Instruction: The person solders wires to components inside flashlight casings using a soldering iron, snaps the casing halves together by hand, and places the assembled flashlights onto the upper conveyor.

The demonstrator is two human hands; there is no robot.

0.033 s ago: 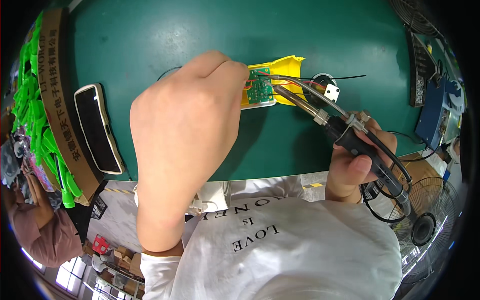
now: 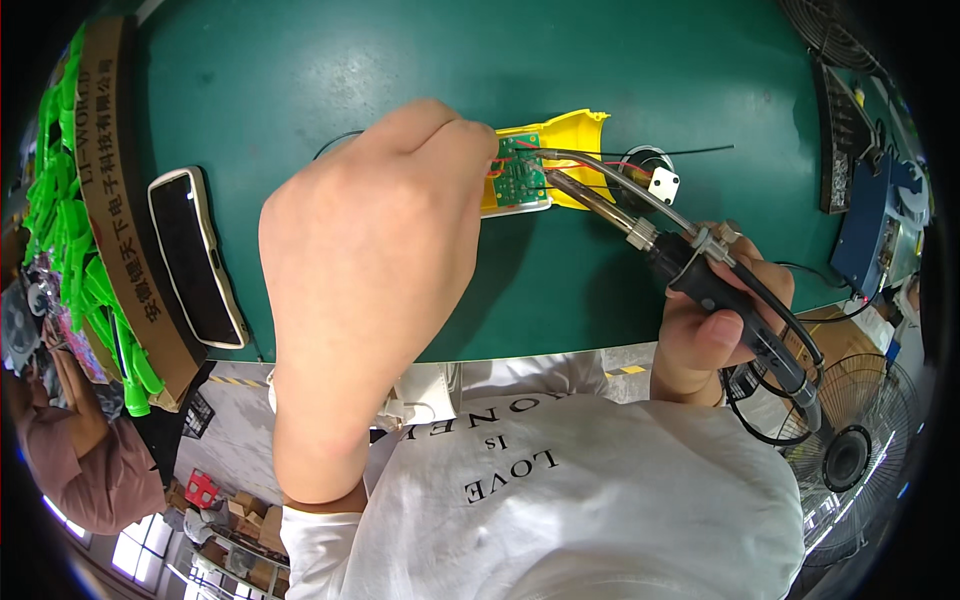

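My left hand (image 2: pixel 370 230) is closed at the left end of a yellow plastic housing (image 2: pixel 580 130). Its fingertips are hidden behind the hand, so what they grip cannot be made out. In the housing lies a green circuit board (image 2: pixel 515 192) with red and black wires. My right hand (image 2: pixel 695 335) is wrapped round the black handle of a soldering iron (image 2: pixel 725 300) with a metal feed tube (image 2: pixel 610 167) clamped along it. Both the iron's tip and the tube's end are at the board's right side. Beyond them sits a round black part, apparently a speaker (image 2: pixel 632 165), with a white plate (image 2: pixel 664 186).
A phone (image 2: pixel 195 260) lies on the green table (image 2: pixel 420 50) at left, beside a cardboard box (image 2: pixel 125 220) and bright green plastic parts (image 2: pixel 75 230). At right stand a blue device (image 2: pixel 865 235) and a fan (image 2: pixel 850 455). Another person (image 2: pixel 90 450) is at far left.
Hardly anything differs. The free end of the black wire lies very slightly higher; both hands hold their places.
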